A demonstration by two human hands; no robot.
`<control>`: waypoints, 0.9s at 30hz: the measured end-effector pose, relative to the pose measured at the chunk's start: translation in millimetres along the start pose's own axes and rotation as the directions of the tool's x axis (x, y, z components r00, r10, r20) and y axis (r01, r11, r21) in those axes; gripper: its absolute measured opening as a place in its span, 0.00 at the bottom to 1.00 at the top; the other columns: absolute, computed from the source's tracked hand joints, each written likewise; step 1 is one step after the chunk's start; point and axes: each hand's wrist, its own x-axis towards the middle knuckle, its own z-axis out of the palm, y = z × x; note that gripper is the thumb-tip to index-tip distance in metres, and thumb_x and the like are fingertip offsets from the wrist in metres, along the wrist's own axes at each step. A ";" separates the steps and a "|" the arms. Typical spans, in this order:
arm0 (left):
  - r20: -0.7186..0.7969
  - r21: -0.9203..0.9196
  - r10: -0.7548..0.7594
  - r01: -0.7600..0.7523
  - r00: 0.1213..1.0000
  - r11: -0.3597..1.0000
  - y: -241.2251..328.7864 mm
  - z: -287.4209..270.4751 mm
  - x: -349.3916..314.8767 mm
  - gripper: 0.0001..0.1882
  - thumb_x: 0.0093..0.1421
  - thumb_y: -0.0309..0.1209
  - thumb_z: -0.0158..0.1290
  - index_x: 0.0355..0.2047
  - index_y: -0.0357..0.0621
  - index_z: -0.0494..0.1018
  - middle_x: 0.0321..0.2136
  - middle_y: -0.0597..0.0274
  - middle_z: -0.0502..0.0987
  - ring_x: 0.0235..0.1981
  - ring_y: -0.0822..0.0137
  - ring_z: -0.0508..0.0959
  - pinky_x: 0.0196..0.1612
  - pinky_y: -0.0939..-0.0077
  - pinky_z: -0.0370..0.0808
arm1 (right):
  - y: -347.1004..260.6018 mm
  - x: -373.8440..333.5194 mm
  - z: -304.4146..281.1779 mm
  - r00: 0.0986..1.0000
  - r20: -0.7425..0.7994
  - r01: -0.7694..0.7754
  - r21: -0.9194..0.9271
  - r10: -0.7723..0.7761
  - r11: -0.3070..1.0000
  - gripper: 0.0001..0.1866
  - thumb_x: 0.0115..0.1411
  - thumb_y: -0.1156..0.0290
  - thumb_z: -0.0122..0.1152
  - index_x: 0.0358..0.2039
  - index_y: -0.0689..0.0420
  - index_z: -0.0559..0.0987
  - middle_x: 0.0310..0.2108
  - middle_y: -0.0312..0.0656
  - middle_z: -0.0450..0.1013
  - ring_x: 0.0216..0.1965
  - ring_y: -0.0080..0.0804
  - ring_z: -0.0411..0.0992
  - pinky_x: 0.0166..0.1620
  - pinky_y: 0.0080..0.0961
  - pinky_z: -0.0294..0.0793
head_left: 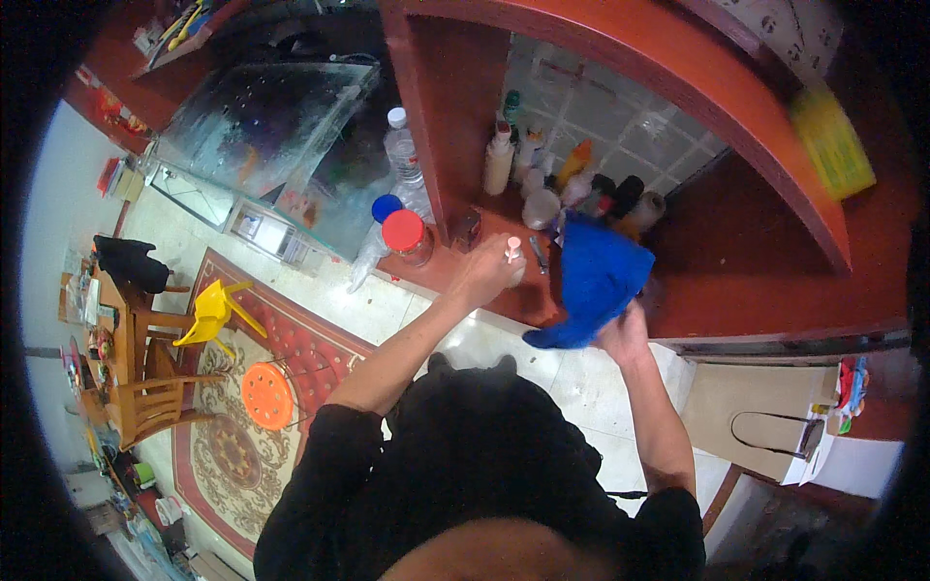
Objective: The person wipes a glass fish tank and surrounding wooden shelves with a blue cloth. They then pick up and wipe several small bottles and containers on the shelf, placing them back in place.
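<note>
My left hand (484, 273) is closed around a small pale bottle with a pinkish top (513, 248) over the front edge of the red-brown shelf (535, 302). A blue cloth (603, 276) hangs in folds from my right hand (625, 334), whose fingers are partly hidden behind it. One corner of the cloth droops toward the shelf's front edge. Just beyond the left hand lies a small dark slim object (539, 256). Left of that hand stand a jar with a red lid (407, 235) and a small dark box (467, 230).
Several bottles and jars crowd the shelf's back, among them a cream pump bottle (499, 160). A clear water bottle (401, 147) stands beside a glass tank (262, 145). An orange stool (268, 395) and yellow chair (213, 312) are at left; a cardboard box (741, 412) is at right.
</note>
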 end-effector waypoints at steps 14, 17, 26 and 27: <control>-0.008 0.096 0.054 -0.053 0.999 0.994 18.1 -27.5 0.2 0.22 0.58 0.32 0.56 0.52 0.37 0.71 0.48 0.46 0.76 0.45 0.56 0.79 0.47 0.64 0.76 | -1.5 -23.1 -11.3 0.922 0.307 0.110 0.377 -0.236 0.920 0.37 0.62 0.33 0.40 0.63 0.44 0.68 0.62 0.47 0.67 0.62 0.53 0.64 0.64 0.69 0.53; -0.276 0.006 0.127 -0.130 0.953 0.991 16.6 -33.2 35.7 0.20 0.59 0.31 0.55 0.50 0.36 0.72 0.41 0.45 0.79 0.41 0.55 0.81 0.44 0.62 0.77 | 1.9 -20.8 -8.9 0.876 0.401 0.108 0.379 -0.268 0.919 0.36 0.62 0.34 0.41 0.61 0.44 0.69 0.60 0.47 0.69 0.60 0.54 0.66 0.64 0.68 0.54; -0.322 0.203 -0.168 0.241 0.932 0.949 -16.8 -8.0 158.9 0.34 0.52 0.47 0.57 0.56 0.43 0.66 0.44 0.39 0.77 0.47 0.41 0.77 0.50 0.50 0.74 | 6.7 -2.4 7.2 0.919 0.311 0.130 0.345 -0.243 0.930 0.27 0.61 0.47 0.51 0.52 0.55 0.74 0.51 0.52 0.73 0.52 0.58 0.71 0.59 0.61 0.66; -0.381 0.195 -0.176 0.265 0.908 0.944 -16.6 -2.0 158.0 0.35 0.51 0.47 0.57 0.57 0.45 0.64 0.45 0.39 0.76 0.47 0.41 0.77 0.50 0.50 0.74 | 5.4 -4.5 8.7 0.909 0.330 0.129 0.356 -0.254 0.925 0.25 0.61 0.51 0.53 0.50 0.57 0.74 0.49 0.52 0.74 0.52 0.58 0.71 0.58 0.61 0.66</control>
